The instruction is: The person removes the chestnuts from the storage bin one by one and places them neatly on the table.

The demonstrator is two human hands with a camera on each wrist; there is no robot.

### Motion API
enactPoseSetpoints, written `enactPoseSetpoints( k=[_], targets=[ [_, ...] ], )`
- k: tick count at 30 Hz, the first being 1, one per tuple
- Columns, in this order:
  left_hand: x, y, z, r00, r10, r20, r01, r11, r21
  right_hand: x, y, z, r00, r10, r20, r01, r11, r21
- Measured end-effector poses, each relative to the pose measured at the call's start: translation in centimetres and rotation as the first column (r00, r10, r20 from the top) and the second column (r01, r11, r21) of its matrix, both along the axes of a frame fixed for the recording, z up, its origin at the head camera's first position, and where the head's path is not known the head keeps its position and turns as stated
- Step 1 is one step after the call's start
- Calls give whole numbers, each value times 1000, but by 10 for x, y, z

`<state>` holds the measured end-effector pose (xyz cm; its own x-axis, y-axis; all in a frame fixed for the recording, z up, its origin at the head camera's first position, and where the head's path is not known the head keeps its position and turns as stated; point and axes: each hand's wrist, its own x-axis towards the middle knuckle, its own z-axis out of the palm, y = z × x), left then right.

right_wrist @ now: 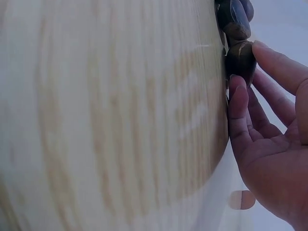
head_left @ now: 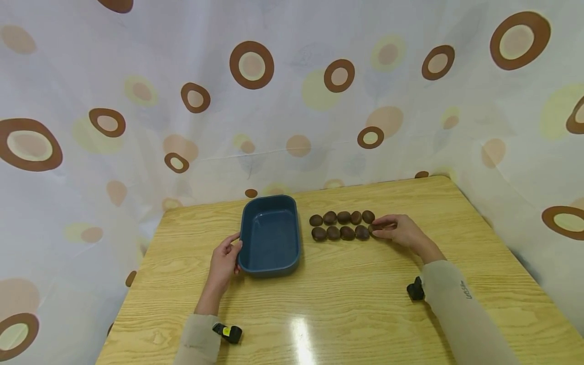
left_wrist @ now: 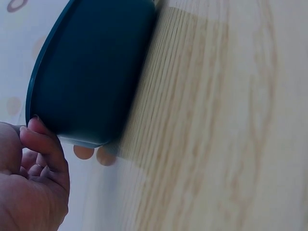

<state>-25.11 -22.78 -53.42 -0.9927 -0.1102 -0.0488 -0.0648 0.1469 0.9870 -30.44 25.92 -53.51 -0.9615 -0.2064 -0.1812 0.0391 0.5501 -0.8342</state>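
Note:
A dark blue rectangular baking dish (head_left: 270, 241) sits on the table, its inside bare. My left hand (head_left: 223, 261) grips the dish's left rim near the front corner; in the left wrist view the dish's outer wall (left_wrist: 91, 67) shows beside the curled fingers. To the right of the dish, brown chestnuts lie in two rows, a back row (head_left: 343, 217) and a front row (head_left: 348, 233). At the right end of the front row, my right hand (head_left: 403, 234) pinches a chestnut (right_wrist: 240, 60) between thumb and fingers, next to its neighbour (right_wrist: 234, 19).
The wood-grain table (head_left: 337, 294) runs toward me, with a light glare near its front. A white cloth (head_left: 292, 111) with brown and beige ring patterns hangs behind and along the sides. A small black camera sits on each wrist.

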Motion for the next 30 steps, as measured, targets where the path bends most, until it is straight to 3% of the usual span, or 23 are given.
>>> enactPoseSetpoints(
  k=[19,26,30],
  targets=[
    [-2,3,-2,1000,12,11,-12,1000,2,2,10,2,1000,9,2,-9,999,-35],
    [3,-1,-4,999,39,27,-40,998,44,9,9,17,999,40,-25,-41,999,-6],
    [4,-9,0,999,43,5,-42,998,-44,13,9,29,995,51,-81,-48,998,36]
  ],
)
